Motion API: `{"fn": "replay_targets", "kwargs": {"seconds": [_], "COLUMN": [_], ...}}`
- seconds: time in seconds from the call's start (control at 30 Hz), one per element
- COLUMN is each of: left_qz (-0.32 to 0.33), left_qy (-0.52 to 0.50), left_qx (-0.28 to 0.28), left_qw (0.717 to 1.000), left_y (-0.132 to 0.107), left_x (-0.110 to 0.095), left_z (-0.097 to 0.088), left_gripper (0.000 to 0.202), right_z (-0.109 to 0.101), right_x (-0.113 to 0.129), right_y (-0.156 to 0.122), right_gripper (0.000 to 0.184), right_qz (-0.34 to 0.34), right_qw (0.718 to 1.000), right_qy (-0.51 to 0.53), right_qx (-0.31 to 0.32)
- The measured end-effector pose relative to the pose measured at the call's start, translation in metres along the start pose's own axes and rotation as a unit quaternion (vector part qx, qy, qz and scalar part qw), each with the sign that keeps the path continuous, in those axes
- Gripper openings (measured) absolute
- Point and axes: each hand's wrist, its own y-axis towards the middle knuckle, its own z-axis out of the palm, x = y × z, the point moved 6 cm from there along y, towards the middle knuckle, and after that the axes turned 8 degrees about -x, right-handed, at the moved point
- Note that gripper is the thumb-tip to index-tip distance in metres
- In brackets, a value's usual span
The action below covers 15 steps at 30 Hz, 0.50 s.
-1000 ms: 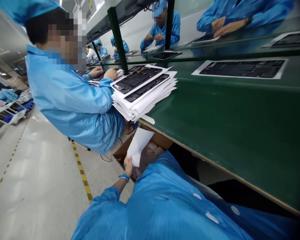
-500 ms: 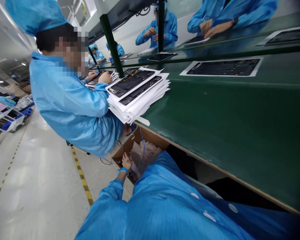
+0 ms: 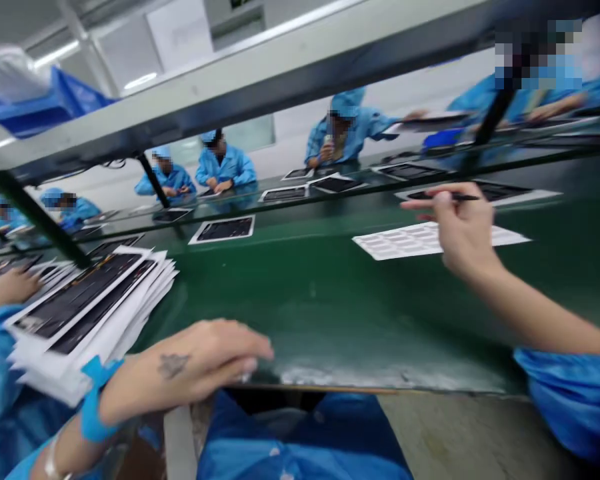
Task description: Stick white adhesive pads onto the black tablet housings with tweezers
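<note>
My left hand [image 3: 215,350] hovers at the bench's front edge, palm down, fingers stretched out and holding nothing visible. A blue band circles its wrist. Farther right, my right hand [image 3: 465,230] is raised over the bench, fingers closed on a thin black tool [image 3: 466,197]; blur hides whether it is a pen or tweezers. Below that hand lies a white sheet of labels [image 3: 400,241] with rows of greyish rectangles, partly covered by the hand. Just behind it, a black device panel [image 3: 505,191] rests on white paper.
A stack of panels interleaved with white paper [image 3: 125,313] stands at the left, beside a co-worker's hand [image 3: 13,288]. The green bench [image 3: 300,300] carries another panel on paper [image 3: 225,229]. Dark posts [image 3: 40,220] support an overhead shelf [image 3: 280,87]. Co-workers in blue sit opposite.
The view has swung right, towards the bench. My left hand has risen from the cardboard box below to the bench edge. My right hand, unseen before, now appears with the black tool.
</note>
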Motion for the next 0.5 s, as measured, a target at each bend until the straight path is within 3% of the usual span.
{"fn": "replay_targets", "kwargs": {"seconds": [0.07,0.13,0.2,0.27,0.37,0.5], "left_qz": [0.061,0.113,0.164,0.183,0.174,0.180], "left_qy": [0.143,0.249,0.294,0.283,0.257,0.265], "left_qx": [-0.061,-0.078,-0.059,-0.048,-0.035,0.003], "left_qw": [0.986,0.959,0.940,0.940,0.950,0.947], "left_y": [0.067,0.137,0.201,0.254,0.307,0.344], "left_x": [0.003,0.015,0.028,0.036,0.037,0.020], "left_z": [0.003,0.025,0.054,0.077,0.099,0.121], "left_gripper": [0.036,0.037,0.044,0.048,0.041,0.028], "right_z": [-0.008,-0.014,-0.019,-0.021,-0.020,-0.017], "right_x": [-0.005,-0.003,0.007,0.020,0.032,0.032], "right_y": [0.008,0.011,0.010,0.006,0.001,0.000], "right_gripper": [0.012,0.016,0.023,0.029,0.031,0.029], "right_qz": [0.025,0.029,0.003,-0.031,-0.047,-0.022], "right_qw": [0.999,0.997,0.996,0.996,0.994,0.993], "right_qy": [0.035,0.066,0.084,0.088,0.092,0.106], "right_qx": [-0.014,-0.011,-0.003,0.005,0.021,0.042]}}
